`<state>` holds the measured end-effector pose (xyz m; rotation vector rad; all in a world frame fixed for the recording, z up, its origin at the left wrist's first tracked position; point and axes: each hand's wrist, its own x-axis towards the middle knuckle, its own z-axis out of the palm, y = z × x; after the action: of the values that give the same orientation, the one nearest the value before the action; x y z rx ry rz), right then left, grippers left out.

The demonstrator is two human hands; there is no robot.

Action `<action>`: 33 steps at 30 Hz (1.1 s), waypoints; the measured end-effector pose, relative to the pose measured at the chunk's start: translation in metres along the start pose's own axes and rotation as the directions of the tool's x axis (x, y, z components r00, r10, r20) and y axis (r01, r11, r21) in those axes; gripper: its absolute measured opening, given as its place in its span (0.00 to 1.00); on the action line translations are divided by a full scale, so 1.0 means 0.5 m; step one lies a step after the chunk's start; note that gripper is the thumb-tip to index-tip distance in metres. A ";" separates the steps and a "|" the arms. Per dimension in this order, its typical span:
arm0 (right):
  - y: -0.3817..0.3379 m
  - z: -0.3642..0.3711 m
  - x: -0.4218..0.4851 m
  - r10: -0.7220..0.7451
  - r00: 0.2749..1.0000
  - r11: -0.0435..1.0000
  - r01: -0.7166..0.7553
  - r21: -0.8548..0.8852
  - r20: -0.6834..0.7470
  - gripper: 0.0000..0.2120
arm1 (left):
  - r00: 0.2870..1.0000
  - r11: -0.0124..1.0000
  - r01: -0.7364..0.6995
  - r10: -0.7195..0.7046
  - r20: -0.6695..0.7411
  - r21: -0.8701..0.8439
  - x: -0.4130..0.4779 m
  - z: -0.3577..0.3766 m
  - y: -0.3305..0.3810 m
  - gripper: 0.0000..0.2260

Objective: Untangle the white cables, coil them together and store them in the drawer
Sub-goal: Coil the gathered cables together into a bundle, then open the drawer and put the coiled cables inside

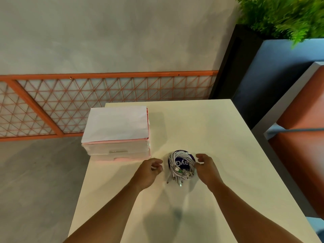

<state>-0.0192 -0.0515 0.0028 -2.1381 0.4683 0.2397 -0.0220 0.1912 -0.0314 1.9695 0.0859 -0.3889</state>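
Observation:
A bundle of white cables (pixel 181 166) lies coiled on a dark blue round disc (pixel 191 157) with white letters, in the middle of the white table (pixel 219 137). Several plug ends stick out toward me at the bundle's near side. My left hand (pixel 149 170) hovers just left of the bundle, fingers loosely curled, holding nothing. My right hand (pixel 205 165) is at the bundle's right edge, fingers curved toward the cables; whether it touches them I cannot tell. A translucent pink-and-white drawer unit (pixel 117 148) stands at the table's far left, its drawers closed.
A sheet of white paper (pixel 116 122) lies on top of the drawer unit. Orange seats (pixel 301 120) and a blue partition stand to the right, with a green plant (pixel 284 16) above. The table's left edge drops to a grey floor.

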 end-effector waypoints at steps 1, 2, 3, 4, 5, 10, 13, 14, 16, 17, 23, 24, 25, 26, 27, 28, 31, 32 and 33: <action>-0.014 0.000 -0.004 -0.042 0.998 0.999 0.041 -0.030 -0.039 0.16 | 1.000 1.000 -0.001 0.001 -0.020 -0.009 -0.009 -0.015 -0.003 0.08; -0.035 0.005 -0.011 -0.102 0.993 0.994 0.098 -0.056 -0.068 0.16 | 0.999 1.000 -0.004 0.003 -0.040 -0.016 -0.019 -0.032 -0.006 0.07; -0.056 0.011 -0.019 -0.161 0.983 0.985 0.155 -0.074 -0.083 0.15 | 0.998 1.000 -0.010 0.009 -0.054 -0.018 -0.028 -0.049 -0.011 0.06; -0.077 0.018 -0.028 -0.223 0.971 0.973 0.215 -0.088 -0.087 0.15 | 0.998 1.000 -0.018 0.017 -0.067 -0.018 -0.036 -0.064 -0.016 0.06; -0.098 0.031 -0.038 -0.273 0.958 0.960 0.266 -0.093 -0.082 0.15 | 0.997 0.999 -0.027 0.025 -0.079 -0.020 -0.047 -0.083 -0.022 0.06; -0.166 0.115 -0.084 -0.366 0.930 0.927 0.361 -0.102 -0.024 0.14 | 0.983 0.994 -0.009 -0.010 -0.183 -0.107 -0.087 -0.179 -0.058 0.06; -0.177 0.168 -0.096 -0.321 0.946 0.945 0.323 -0.054 0.031 0.14 | 0.958 0.984 0.040 -0.087 -0.273 -0.173 -0.104 -0.241 -0.099 0.05; -0.176 0.182 -0.096 -0.286 0.957 0.957 0.288 -0.037 0.058 0.15 | 0.947 0.982 0.047 -0.102 -0.303 -0.186 -0.109 -0.258 -0.111 0.05; -0.175 0.211 -0.093 -0.202 0.974 0.978 0.206 -0.029 0.104 0.18 | 0.919 0.977 0.055 -0.130 -0.371 -0.205 -0.116 -0.293 -0.137 0.05; -0.173 0.216 -0.089 -0.162 0.980 0.986 0.166 -0.023 0.112 0.19 | 0.902 0.975 0.061 -0.146 -0.406 -0.215 -0.113 -0.305 -0.145 0.06; -0.183 0.273 -0.066 -0.024 0.986 0.997 0.012 0.074 0.167 0.27 | 0.789 0.962 0.127 -0.247 -0.563 -0.243 -0.076 -0.379 -0.199 0.15; -0.185 0.281 -0.062 -0.014 0.984 0.996 -0.002 0.093 0.176 0.29 | 0.793 0.963 0.119 -0.239 -0.561 -0.243 -0.070 -0.384 -0.197 0.18; -0.187 0.290 -0.058 -0.012 0.983 0.994 -0.009 0.109 0.183 0.30 | 0.803 0.967 0.101 -0.218 -0.555 -0.235 -0.066 -0.387 -0.192 0.19; -0.188 0.299 -0.054 -0.010 0.983 0.992 -0.013 0.124 0.184 0.31 | 0.816 0.973 0.071 -0.183 -0.548 -0.219 -0.064 -0.388 -0.182 0.18; -0.189 0.307 -0.050 -0.018 0.984 0.991 -0.006 0.132 0.179 0.31 | 0.831 0.977 0.040 -0.148 -0.536 -0.207 -0.062 -0.388 -0.173 0.16; -0.190 0.314 -0.049 -0.033 0.985 0.990 0.009 0.140 0.167 0.29 | 0.842 0.979 0.012 -0.119 -0.526 -0.203 -0.061 -0.387 -0.164 0.12; -0.196 0.328 -0.043 -0.053 0.994 0.988 0.039 0.150 0.095 0.22 | 0.841 0.971 -0.031 -0.103 -0.531 -0.237 -0.059 -0.384 -0.148 0.07; -0.196 0.331 -0.038 -0.048 0.996 0.988 0.037 0.148 0.075 0.18 | 0.834 0.966 -0.032 -0.116 -0.540 -0.257 -0.059 -0.384 -0.149 0.07; -0.196 0.334 -0.032 -0.044 0.997 0.988 0.035 0.151 0.058 0.14 | 0.827 0.961 -0.031 -0.130 -0.547 -0.275 -0.060 -0.386 -0.151 0.08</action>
<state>0.0074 0.1399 -0.0140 -1.9856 0.3957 0.2396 -0.0235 0.3999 -0.0166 1.7481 0.5442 0.1827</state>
